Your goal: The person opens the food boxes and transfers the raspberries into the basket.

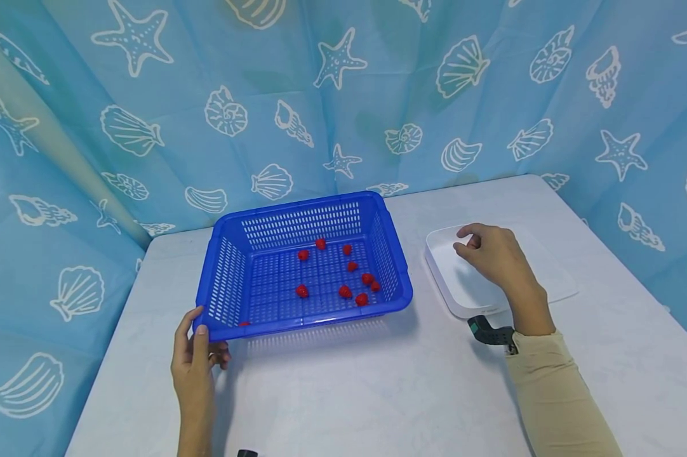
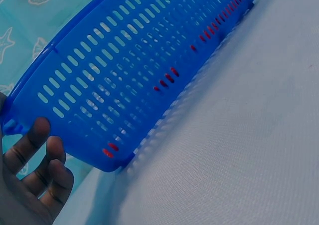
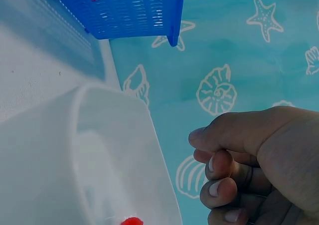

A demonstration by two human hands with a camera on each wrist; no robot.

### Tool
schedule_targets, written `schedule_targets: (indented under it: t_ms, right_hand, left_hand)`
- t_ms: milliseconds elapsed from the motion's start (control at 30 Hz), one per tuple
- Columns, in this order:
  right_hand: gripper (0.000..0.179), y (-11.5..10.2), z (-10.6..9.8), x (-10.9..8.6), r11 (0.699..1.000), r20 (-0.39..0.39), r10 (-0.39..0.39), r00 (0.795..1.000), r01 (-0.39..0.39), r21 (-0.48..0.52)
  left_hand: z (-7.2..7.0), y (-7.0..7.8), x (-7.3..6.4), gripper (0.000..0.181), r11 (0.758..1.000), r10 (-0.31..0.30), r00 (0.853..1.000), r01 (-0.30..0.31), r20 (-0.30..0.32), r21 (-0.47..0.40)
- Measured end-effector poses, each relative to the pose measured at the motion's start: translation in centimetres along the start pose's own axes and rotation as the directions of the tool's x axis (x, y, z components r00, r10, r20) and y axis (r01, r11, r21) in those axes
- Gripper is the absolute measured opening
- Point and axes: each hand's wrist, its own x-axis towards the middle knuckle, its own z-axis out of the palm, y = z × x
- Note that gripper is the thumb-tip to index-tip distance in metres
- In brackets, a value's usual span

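Observation:
A blue plastic basket (image 1: 315, 327) with slotted walls holds several small red berry-shaped pieces (image 1: 345, 291) scattered over its floor. At its front left corner my left hand (image 1: 193, 362) grips the rim, thumb on top; the left wrist view shows other fingers (image 2: 61, 177) curled below. Over a white shallow container (image 1: 443, 289) on the right hovers my right hand (image 1: 494, 254). Its fingers are loosely bent, with a gap to the thumb and nothing held. One red piece (image 3: 132, 221) lies inside the container in the right wrist view; in the head view the hand hides it.
A white-covered table (image 1: 343, 393) carries both containers. Behind it and along both sides hangs a blue curtain (image 1: 298, 82) with white shells and starfish. Next to the white container lies a flat white lid-like sheet (image 1: 549, 273).

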Motion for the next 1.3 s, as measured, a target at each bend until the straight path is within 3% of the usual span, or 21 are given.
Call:
schedule_targets:
  t_ms: [267,1300]
  right_hand:
    - [0.032,0.2,0.1,0.1,1.0,0.003,0.013,1.0,-0.013,-0.001]
    - [0.032,1.1,0.4,0.3,0.997,0.022,0.078,0.997,-0.077,-0.004]
  left_hand:
    - [0.1,0.2,-0.1,0.04,0.999,-0.029,0.999,0.029,-0.015,0.019]
    - [-0.1,1.4,-0.4,0.041,1.0,-0.011,1.0,0.012,0.018,-0.021]
